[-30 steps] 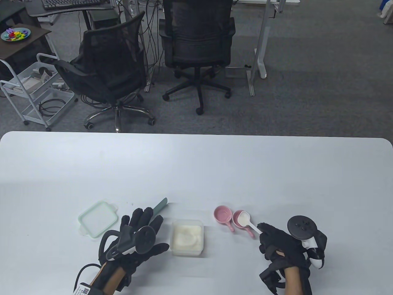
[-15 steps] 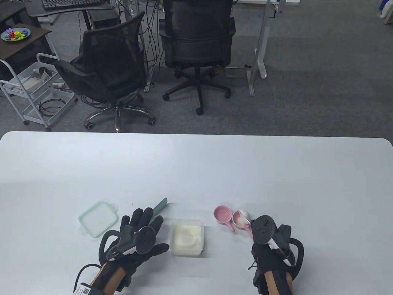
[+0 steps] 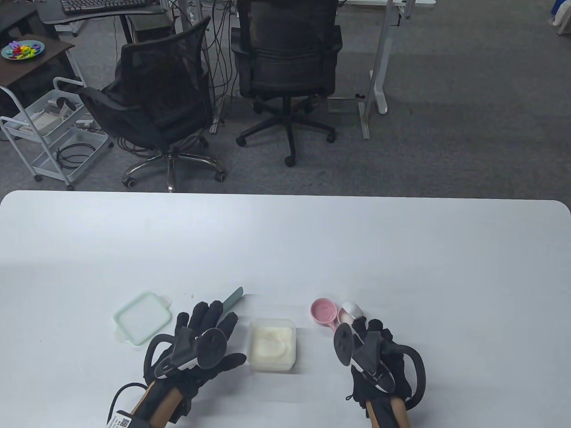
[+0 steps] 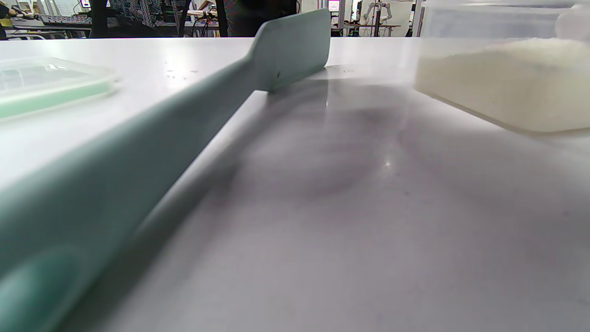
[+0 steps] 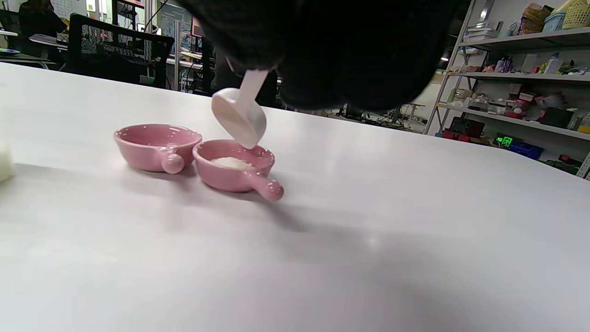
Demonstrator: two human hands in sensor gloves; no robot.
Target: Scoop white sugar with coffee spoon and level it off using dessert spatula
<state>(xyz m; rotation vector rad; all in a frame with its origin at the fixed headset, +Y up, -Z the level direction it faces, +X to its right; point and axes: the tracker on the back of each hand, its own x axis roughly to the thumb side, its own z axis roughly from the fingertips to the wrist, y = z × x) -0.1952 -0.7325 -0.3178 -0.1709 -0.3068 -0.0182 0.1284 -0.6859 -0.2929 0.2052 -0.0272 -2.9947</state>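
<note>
My right hand grips the handle of the white coffee spoon. In the right wrist view the coffee spoon is tipped bowl-down just above the right pink dish, which holds a small heap of white sugar. The left pink dish looks empty. My left hand lies flat with straight fingers on the handle of the green dessert spatula, which lies on the table; the spatula runs long and flat in the left wrist view. The clear sugar container stands open between my hands.
The container's green-rimmed lid lies left of my left hand. Both pink dishes stand side by side right of the container. Two office chairs stand beyond the table's far edge.
My right hand has rolled over to the left and moved toward the dishes, turning the spoon from bowl-up to tipped over the right pink dish. The left hand has stayed still.
</note>
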